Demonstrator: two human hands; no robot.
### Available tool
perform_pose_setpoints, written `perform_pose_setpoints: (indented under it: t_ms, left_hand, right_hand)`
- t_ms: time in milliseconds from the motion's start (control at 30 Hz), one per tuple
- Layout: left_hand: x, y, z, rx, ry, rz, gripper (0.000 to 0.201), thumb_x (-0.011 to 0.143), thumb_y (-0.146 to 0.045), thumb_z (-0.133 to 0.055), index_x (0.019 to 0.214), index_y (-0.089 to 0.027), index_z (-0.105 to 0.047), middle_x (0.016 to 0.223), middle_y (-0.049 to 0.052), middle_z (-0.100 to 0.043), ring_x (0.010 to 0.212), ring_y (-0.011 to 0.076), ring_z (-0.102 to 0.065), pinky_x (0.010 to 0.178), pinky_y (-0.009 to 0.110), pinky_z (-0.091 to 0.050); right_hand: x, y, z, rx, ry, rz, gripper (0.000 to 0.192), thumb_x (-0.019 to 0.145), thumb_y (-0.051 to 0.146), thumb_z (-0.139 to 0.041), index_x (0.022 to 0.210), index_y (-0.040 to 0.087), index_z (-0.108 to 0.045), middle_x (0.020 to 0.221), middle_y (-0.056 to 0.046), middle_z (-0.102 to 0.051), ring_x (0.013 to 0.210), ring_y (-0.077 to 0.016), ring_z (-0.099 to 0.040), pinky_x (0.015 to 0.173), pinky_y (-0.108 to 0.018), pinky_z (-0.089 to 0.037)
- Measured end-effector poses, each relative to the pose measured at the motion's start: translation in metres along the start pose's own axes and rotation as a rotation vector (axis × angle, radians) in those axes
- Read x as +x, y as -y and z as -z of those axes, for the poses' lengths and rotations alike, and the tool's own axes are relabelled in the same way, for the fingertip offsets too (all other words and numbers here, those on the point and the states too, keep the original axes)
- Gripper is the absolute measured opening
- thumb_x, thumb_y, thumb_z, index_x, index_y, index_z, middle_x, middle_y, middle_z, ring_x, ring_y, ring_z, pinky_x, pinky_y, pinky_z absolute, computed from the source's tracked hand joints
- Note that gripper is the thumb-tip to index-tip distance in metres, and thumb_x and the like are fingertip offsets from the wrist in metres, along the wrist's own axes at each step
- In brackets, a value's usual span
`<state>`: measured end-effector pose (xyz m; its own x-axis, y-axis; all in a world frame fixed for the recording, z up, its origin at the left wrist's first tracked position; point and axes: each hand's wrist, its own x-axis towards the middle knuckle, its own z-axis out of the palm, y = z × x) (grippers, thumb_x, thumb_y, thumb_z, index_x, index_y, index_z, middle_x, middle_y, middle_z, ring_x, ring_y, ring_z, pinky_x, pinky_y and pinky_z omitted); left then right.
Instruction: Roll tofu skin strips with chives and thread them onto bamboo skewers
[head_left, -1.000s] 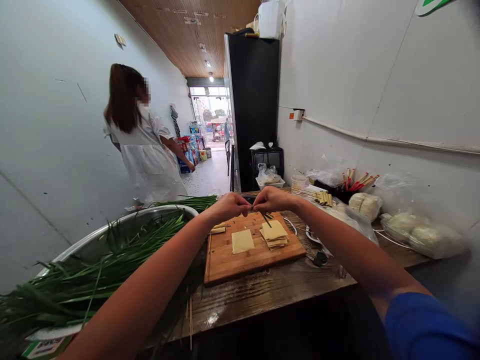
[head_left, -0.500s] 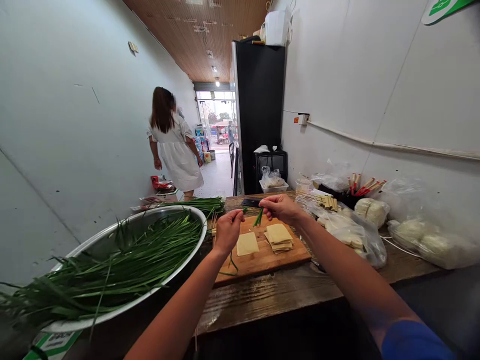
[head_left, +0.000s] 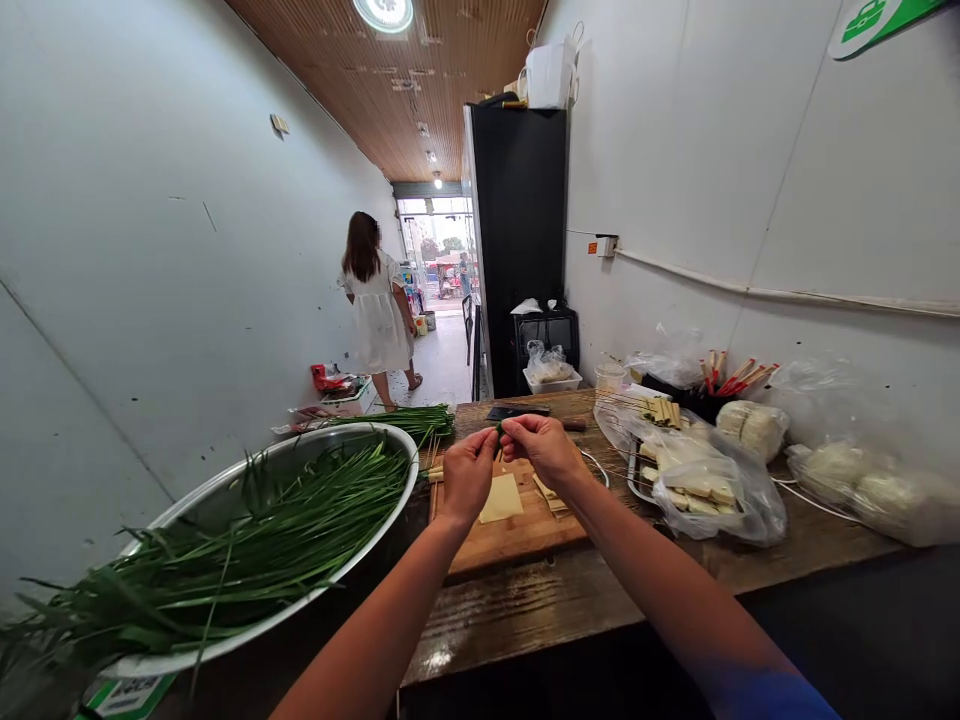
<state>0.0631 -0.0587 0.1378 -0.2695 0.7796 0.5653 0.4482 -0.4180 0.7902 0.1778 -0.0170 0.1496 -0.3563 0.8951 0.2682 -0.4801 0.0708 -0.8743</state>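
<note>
My left hand (head_left: 466, 471) and my right hand (head_left: 541, 446) meet above a wooden cutting board (head_left: 501, 538), fingertips pinching a small green chive piece (head_left: 499, 431) between them. A pale yellow tofu-skin sheet (head_left: 501, 497) lies flat on the board under my hands. A stack of the same sheets (head_left: 551, 494) is partly hidden behind my right wrist. Left of the board stands a big metal basin (head_left: 247, 480) heaped with long green chives (head_left: 225, 545).
A cleaver (head_left: 517, 411) and a chive bundle (head_left: 405, 418) lie at the table's far end. Plastic bags of tofu pieces (head_left: 697, 475), skewers (head_left: 731, 375) and white bundles (head_left: 847, 470) fill the right side. A person in a white dress (head_left: 375, 305) walks away down the aisle beside a black fridge (head_left: 517, 230).
My hands parted with chive pieces, then came back together over the board. The person in white walked farther off toward the doorway. The camera shifted slightly.
</note>
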Motion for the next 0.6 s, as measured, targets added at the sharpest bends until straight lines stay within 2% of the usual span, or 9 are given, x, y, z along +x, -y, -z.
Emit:
perform_pose_setpoints:
  t_ms: [200, 333, 433, 500, 600]
  left_hand:
    - [-0.014, -0.008, -0.003, 0.048, 0.026, -0.032, 0.034, 0.085, -0.038, -0.046, 0.080, -0.014, -0.069, 0.069, 0.002, -0.065, 0.064, 0.0132, -0.055, 0.061, 0.022, -0.042]
    - [-0.018, -0.010, 0.003, 0.084, 0.074, -0.040, 0.035, 0.085, -0.038, -0.044, 0.077, -0.014, -0.067, 0.070, 0.002, -0.064, 0.065, 0.0134, -0.054, 0.062, 0.022, -0.041]
    - [-0.017, -0.006, 0.011, 0.124, 0.118, -0.035, 0.031, 0.083, -0.038, -0.047, 0.073, -0.015, -0.065, 0.068, 0.002, -0.061, 0.064, 0.0126, -0.052, 0.060, 0.022, -0.039]
    - [-0.016, -0.002, 0.016, 0.082, 0.202, 0.036, 0.032, 0.080, -0.041, -0.049, 0.069, -0.014, -0.062, 0.062, 0.000, -0.055, 0.055, 0.0097, -0.046, 0.052, 0.020, -0.035]
    - [-0.011, 0.003, 0.023, -0.075, 0.404, 0.232, 0.037, 0.075, -0.048, -0.054, 0.065, -0.013, -0.056, 0.055, -0.004, -0.044, 0.043, 0.0049, -0.031, 0.041, 0.018, -0.024]
  right_hand:
    - [-0.006, -0.013, -0.003, 0.049, -0.021, 0.044, 0.032, 0.059, 0.039, -0.075, 0.070, 0.013, -0.061, 0.055, 0.003, -0.061, 0.045, -0.0076, -0.053, 0.047, -0.023, -0.048]
    - [-0.016, -0.016, -0.002, 0.006, 0.062, 0.054, 0.026, 0.065, 0.036, -0.071, 0.074, 0.014, -0.061, 0.062, 0.002, -0.061, 0.051, -0.0079, -0.054, 0.054, -0.024, -0.049]
    - [-0.019, -0.015, 0.007, -0.084, 0.164, 0.050, 0.025, 0.070, 0.035, -0.067, 0.082, 0.014, -0.062, 0.067, 0.001, -0.062, 0.057, -0.0089, -0.056, 0.059, -0.026, -0.049]
    - [-0.019, -0.010, 0.018, -0.282, 0.218, 0.102, 0.027, 0.074, 0.034, -0.062, 0.092, 0.014, -0.062, 0.070, 0.000, -0.062, 0.060, -0.0103, -0.056, 0.061, -0.027, -0.049]
    - [-0.020, 0.006, 0.030, -0.837, 0.276, 0.377, 0.031, 0.079, 0.025, -0.058, 0.109, 0.015, -0.060, 0.089, -0.006, -0.064, 0.076, -0.0140, -0.058, 0.070, -0.030, -0.047]
